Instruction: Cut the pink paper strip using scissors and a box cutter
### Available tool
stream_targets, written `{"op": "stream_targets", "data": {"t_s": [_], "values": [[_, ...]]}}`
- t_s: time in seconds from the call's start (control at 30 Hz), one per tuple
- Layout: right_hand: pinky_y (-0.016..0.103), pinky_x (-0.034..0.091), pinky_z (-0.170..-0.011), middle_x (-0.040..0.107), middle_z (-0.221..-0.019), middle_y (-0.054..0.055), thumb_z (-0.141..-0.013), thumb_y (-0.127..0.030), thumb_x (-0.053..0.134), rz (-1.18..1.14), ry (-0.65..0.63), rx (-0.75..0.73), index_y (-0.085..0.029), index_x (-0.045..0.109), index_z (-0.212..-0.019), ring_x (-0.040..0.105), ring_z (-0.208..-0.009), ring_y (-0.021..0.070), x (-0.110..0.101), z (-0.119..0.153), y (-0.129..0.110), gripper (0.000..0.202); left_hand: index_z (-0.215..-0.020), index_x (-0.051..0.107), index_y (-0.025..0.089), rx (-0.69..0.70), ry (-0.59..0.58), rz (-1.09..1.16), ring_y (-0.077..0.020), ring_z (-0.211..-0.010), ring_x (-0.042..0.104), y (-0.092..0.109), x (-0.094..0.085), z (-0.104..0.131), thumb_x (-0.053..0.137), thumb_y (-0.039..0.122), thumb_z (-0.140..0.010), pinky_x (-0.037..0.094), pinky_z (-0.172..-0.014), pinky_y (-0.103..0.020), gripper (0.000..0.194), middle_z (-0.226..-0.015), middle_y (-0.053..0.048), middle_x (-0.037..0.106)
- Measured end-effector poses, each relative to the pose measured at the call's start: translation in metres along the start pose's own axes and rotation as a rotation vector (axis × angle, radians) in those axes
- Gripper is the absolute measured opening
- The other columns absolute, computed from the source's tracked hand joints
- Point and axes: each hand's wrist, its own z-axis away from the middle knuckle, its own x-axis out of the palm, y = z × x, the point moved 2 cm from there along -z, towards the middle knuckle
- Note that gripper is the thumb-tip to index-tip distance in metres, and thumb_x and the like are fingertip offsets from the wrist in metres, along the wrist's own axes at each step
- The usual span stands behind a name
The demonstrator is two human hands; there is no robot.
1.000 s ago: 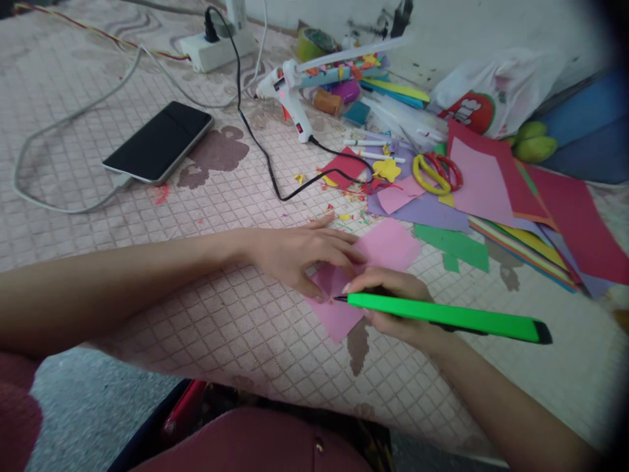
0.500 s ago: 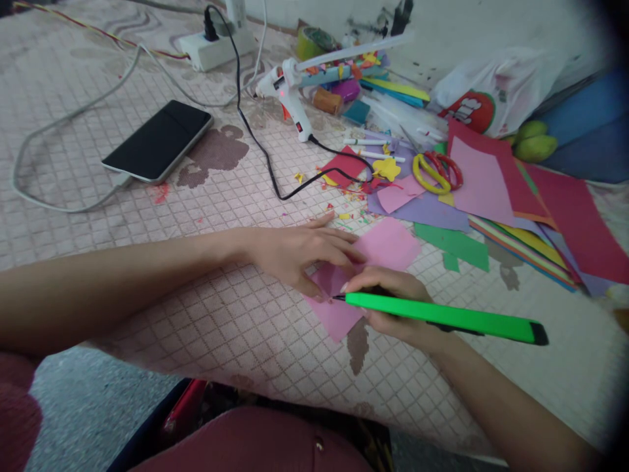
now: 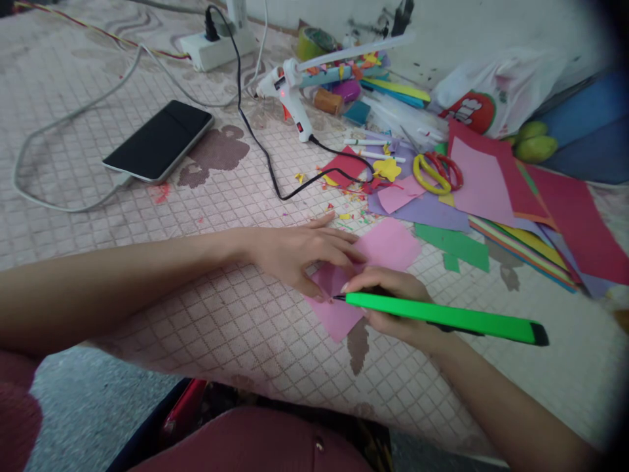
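A pink sheet of paper (image 3: pixel 390 246) lies on the patterned tablecloth (image 3: pixel 236 321). My left hand (image 3: pixel 314 252) rests on its left part with the fingers spread, thumb and fingertips touching the paper. In my right hand (image 3: pixel 393 301) is a bright green pen (image 3: pixel 452 318), gripped near its tip, with the long body pointing right. The dark point meets the paper close to my left thumb. Some of the sheet is hidden under both hands.
Behind the hands are a white glue gun (image 3: pixel 292 105) with a black cord, paper scraps and scissors (image 3: pixel 432 176). Coloured papers (image 3: pixel 580 216) lie at right. A phone (image 3: pixel 160 141) on a cable and a power strip (image 3: pixel 216 49) are at left.
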Motion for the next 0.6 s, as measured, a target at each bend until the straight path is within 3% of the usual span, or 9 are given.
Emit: {"op": "stream_targets", "data": {"t_s": [0.37,0.6], "values": [[0.025,0.050,-0.063,0.069,-0.079,0.000,-0.075,-0.013,0.059,0.010,0.012,-0.016,-0.020,0.067,-0.090,0.062,-0.068,0.0126,-0.001,-0.006,-0.012,0.018,-0.122,0.057,0.029,0.013,0.017,0.023,-0.0261,-0.138,0.032,-0.002,0.001,0.000,0.071,0.024,-0.074,-0.009,-0.115,-0.056,0.050,-0.143,-0.004,0.046],[0.023,0.049,-0.063,0.068,-0.082,-0.001,-0.075,-0.011,0.059,0.006,0.052,-0.014,-0.023,0.067,-0.092,0.061,-0.070,0.0115,0.000,0.001,-0.001,0.022,-0.124,0.056,0.031,0.003,0.007,0.043,-0.0257,-0.139,0.029,-0.001,0.000,0.000,0.070,0.023,-0.074,-0.007,-0.116,-0.055,0.052,-0.145,-0.001,0.044]]}}
